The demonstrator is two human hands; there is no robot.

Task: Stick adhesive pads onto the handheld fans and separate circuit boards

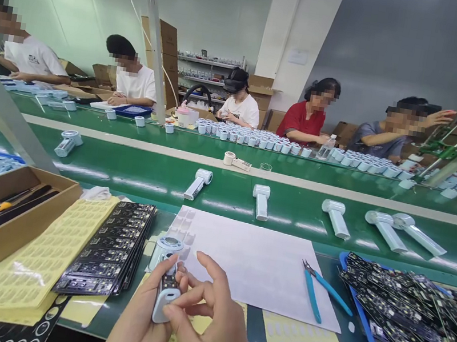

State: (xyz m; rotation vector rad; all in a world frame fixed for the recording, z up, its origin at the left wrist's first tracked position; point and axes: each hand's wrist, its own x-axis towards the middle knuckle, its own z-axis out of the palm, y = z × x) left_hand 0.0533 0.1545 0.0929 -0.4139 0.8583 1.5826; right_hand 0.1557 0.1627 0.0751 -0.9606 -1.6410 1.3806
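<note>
Light-blue device held between the fingers.

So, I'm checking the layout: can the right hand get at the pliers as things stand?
Probably yes: the pliers lie uncovered on the paper, and nothing stands between them and the right hand, though it is busy at the device.

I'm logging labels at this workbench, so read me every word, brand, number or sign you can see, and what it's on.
No text here is readable.
Paper on the pillar: too blurred.
Stacked cardboard boxes at the back: faint marks, too small.
White shirt at far left: small print, unreadable.
Stacked circuit boards: tiny light marks, possibly not lettering.
Device in both hands: no readable text.
</note>
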